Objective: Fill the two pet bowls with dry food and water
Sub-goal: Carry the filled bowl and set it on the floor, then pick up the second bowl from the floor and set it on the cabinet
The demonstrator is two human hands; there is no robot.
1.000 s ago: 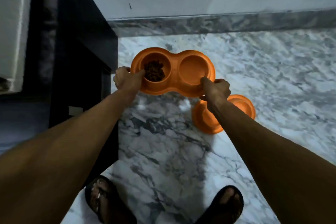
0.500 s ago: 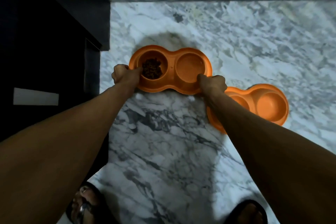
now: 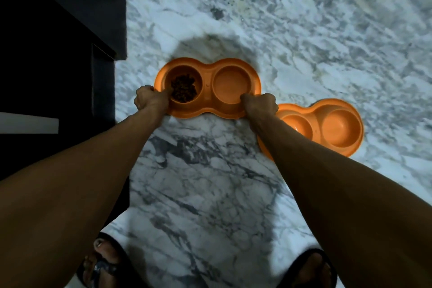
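Bowl [image 3: 208,84], just right of cabinet [image 3: 58,54]; left hand [image 3: 149,100] and right hand [image 3: 260,105] clamped on opposite rim ends, likely to hold kibble [image 3: 183,87] level. Second bowl [image 3: 339,126] — farther right of cabinet, seemingly unfilled.

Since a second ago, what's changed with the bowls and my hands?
The double bowl has been lowered toward the marble floor, left of the second bowl. The left hand and right hand still grip its rim; kibble stays in its left compartment.
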